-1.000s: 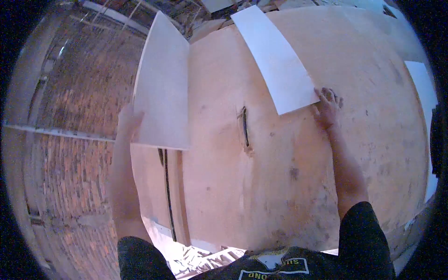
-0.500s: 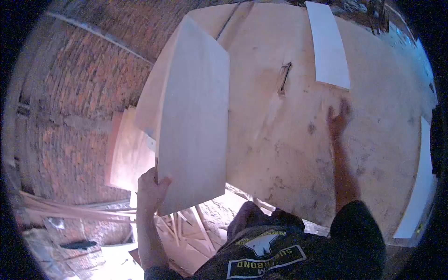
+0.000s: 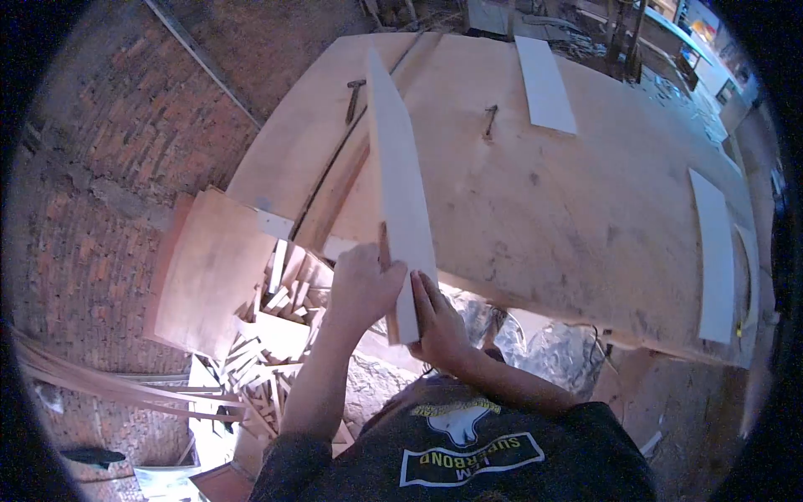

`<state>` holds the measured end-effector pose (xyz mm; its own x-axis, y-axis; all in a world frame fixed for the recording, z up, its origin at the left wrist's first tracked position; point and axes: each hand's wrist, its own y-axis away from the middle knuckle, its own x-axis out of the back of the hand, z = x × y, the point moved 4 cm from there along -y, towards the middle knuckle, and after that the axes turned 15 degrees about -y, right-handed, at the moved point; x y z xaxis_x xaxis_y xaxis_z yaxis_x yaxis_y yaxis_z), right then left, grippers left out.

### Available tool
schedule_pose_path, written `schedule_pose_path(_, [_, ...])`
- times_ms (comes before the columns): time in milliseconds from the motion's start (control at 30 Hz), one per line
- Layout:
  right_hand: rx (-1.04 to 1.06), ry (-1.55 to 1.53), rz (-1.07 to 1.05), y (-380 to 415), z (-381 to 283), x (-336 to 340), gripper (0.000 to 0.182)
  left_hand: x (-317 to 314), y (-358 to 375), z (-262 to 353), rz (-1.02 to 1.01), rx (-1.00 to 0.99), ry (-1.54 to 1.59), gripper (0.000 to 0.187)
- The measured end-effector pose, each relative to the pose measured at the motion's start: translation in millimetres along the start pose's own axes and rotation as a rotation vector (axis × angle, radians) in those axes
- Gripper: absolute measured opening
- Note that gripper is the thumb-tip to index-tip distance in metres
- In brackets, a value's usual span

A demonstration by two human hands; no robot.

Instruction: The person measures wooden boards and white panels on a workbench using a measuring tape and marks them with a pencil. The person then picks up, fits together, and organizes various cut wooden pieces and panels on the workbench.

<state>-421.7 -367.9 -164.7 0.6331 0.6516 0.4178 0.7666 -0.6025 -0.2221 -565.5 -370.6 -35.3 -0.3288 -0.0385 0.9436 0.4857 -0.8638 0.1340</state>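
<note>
A long pale wooden board [image 3: 403, 180] stands tilted on edge before me, its narrow side toward me and its far end over the table. My left hand [image 3: 365, 286] is closed around its near left side, thumb against the board. A thin brown wooden strip [image 3: 385, 247] shows beside that hand, along the board's left side. From the right, my right hand [image 3: 439, 325] grips the near end with fingers pressed along the face. Beyond the board's left side a hammer [image 3: 355, 100] lies on the large plywood worktable [image 3: 585, 209].
White panels lie on the table, one at the back [image 3: 545, 88] and one at the right [image 3: 713, 259]. A small dark tool [image 3: 491, 119] sits mid-table. Wood offcuts [image 3: 276, 335] are heaped at lower left, near a leaning plywood sheet [image 3: 205, 268] and a brick wall [image 3: 109, 209].
My right hand has come from over the table to the board's near end. The board has moved right and turned from showing its broad face to nearly edge-on; my left hand moved with it.
</note>
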Motion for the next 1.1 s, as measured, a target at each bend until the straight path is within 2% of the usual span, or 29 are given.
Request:
schedule_pose_path(33, [0.015,-0.002,0.048,9,-4,-4,0.1,-10,4,-7,0.093,-0.067,-0.045,0.028])
schedule_pose_path(100, [-0.007,-0.019,0.156,22,-12,-7,0.095,-18,16,-17,0.199,-0.267,0.019,0.037])
schedule_pose_path(167, [-0.049,0.0,0.208,24,-43,21,0.091,1,39,-7,-0.04,-0.109,0.551,0.044])
schedule_pose_path(267, [-0.046,-0.014,0.244,21,-103,68,0.084,0,65,-15,0.146,-0.249,0.652,0.048])
schedule_pose_path(367, [-0.042,-0.005,0.242,11,-153,106,0.078,-34,89,-25,0.056,-0.227,0.536,0.044])
schedule_pose_path(500, [-0.04,-0.007,0.243,3,-167,120,0.072,-124,114,-53,-0.079,-0.194,0.459,0.049])
schedule_pose_path(533, [-0.013,-0.002,0.261,0,-168,123,0.06,-131,123,-53,-0.133,-0.181,0.404,0.049])
schedule_pose_path(600, [0.037,0.012,0.293,-3,-166,127,0.039,-177,136,-69,-0.211,-0.137,0.519,0.049])
schedule_pose_path(800, [-0.021,0.026,0.251,-12,-162,142,0.041,-199,167,-58,-0.314,-0.046,0.469,0.05])
schedule_pose_path(900, [-0.039,-0.074,0.237,-13,-165,152,0.04,-217,167,-68,-0.27,-0.07,0.475,0.049])
schedule_pose_path(1033, [0.015,-0.015,0.261,-12,-160,163,0.038,-226,164,-70,-0.27,-0.04,0.507,0.046])
schedule_pose_path(1100, [-0.005,-0.038,0.274,-11,-158,166,0.036,-264,152,-95,-0.264,-0.039,0.464,0.046])
